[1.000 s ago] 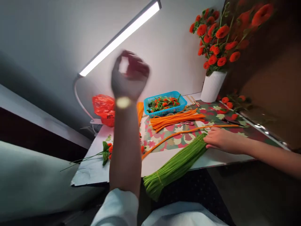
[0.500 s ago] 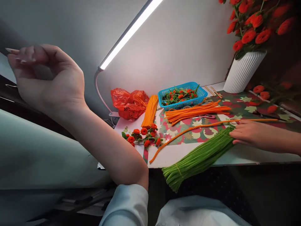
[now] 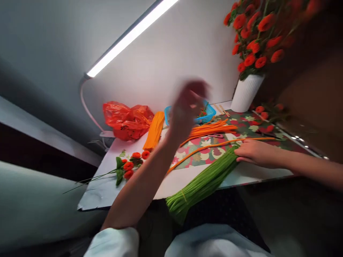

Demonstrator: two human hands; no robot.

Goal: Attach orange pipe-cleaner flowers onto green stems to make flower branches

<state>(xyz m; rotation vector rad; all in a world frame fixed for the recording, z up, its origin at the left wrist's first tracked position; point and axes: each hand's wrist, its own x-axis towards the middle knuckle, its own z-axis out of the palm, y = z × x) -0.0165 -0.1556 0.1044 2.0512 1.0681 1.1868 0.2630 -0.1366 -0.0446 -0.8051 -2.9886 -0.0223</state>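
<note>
My left hand [image 3: 189,107] is raised in the air over the table, blurred by motion, in front of a blue basket [image 3: 207,115]; its fingers cannot be made out. My right hand [image 3: 253,151] lies on the table with its fingers resting on the far end of a thick bundle of green pipe cleaners [image 3: 202,184], which hangs over the table's near edge. A single long orange pipe cleaner [image 3: 214,147] runs across the patterned mat just beyond that hand.
A pile of orange pipe cleaners [image 3: 211,129], a second orange bundle [image 3: 154,130], a red plastic bag [image 3: 125,120], small red flowers with green stems [image 3: 128,165], a white vase of red flowers [image 3: 245,92] and a lit lamp bar [image 3: 128,37] surround the work area.
My left hand has swung from far up at the left back to the middle, over the basket. The right hand has stayed on the green bundle. The view has shifted.
</note>
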